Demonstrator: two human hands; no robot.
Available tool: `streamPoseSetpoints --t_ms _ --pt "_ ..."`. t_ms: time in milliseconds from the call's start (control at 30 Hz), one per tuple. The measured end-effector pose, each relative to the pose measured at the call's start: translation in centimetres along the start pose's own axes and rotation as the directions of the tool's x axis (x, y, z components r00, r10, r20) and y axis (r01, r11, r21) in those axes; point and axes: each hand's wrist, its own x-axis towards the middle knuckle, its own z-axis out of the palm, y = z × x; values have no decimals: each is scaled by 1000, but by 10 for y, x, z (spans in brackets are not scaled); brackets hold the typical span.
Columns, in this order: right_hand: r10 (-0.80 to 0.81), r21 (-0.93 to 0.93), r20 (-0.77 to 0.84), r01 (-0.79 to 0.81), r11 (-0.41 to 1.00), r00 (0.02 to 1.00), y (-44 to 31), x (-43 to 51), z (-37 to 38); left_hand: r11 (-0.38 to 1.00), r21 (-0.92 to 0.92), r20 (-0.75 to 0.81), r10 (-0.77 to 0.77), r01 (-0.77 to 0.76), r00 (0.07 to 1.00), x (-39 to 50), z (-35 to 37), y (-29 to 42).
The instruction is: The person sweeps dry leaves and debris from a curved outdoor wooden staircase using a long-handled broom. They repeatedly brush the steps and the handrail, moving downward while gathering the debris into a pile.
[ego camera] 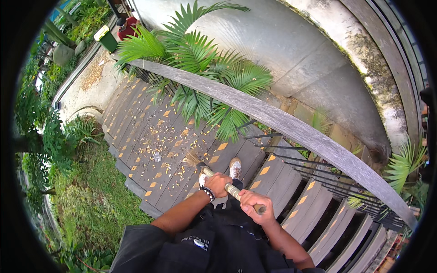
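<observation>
Both my hands grip a broom by its pale, ringed handle (233, 191). My left hand (218, 184), with beaded bracelets at the wrist, is wrapped around the handle closer to the bristles. My right hand (257, 205) holds it near the butt end, which pokes out past the fingers. The straw bristles (193, 159) are on or just above a wooden step ahead of my shoes; contact is hard to tell. Yellow fallen leaves and bits of debris (170, 150) lie scattered over the boards around them, with a crumpled clear plastic piece (157, 157) among them.
Wooden steps (290, 184) with yellow-marked edges run on both sides of me. A weathered wooden handrail (273, 116) on black bars borders the right, with palm fronds (218, 71) reaching over it. Grass (99, 184) lies left. Far ahead are a leaf pile (91, 77), a green bin (107, 40) and a person (127, 28).
</observation>
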Motion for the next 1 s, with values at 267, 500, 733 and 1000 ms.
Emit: streamPoseSetpoints --t_ms 267,500,733,1000 --pt "142 335 301 -244 910 943 40 73 -15 816 -343 -347 -571 466 744 -53 16 21" --pt "511 -253 687 -489 835 517 107 80 35 394 -607 -186 -915 690 358 -105 129 29" --pt "-10 27 903 -34 999 430 47 100 64 616 -649 -655 -751 446 85 -61 87 26" --pt "142 -75 903 -176 981 406 11 99 87 472 -695 -486 -864 542 129 -111 75 70"
